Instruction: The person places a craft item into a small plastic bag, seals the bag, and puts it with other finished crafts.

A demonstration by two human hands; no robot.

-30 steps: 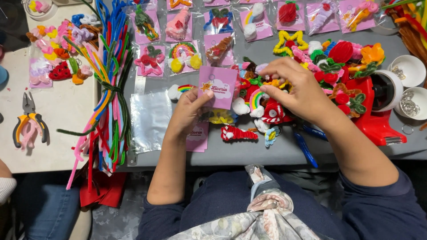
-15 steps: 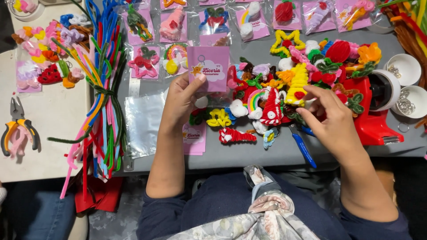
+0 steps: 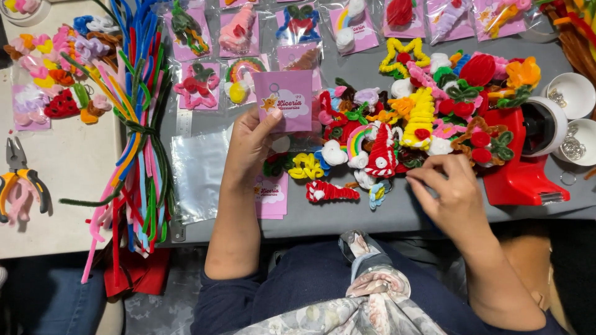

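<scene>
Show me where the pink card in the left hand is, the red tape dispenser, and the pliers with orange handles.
pink card (image 3: 287, 102), head view, middle of its printed face.
red tape dispenser (image 3: 520, 177), head view, on its red base.
pliers (image 3: 17, 177), head view, at the orange handles.

Single view, head-worn camera. Looks steeply down from above the seated person onto the grey worktop (image 3: 372, 217), facing away from the body. Close range: forearms and lap fill the lower frame, worktop the upper. No second view, so no overlap.
</scene>
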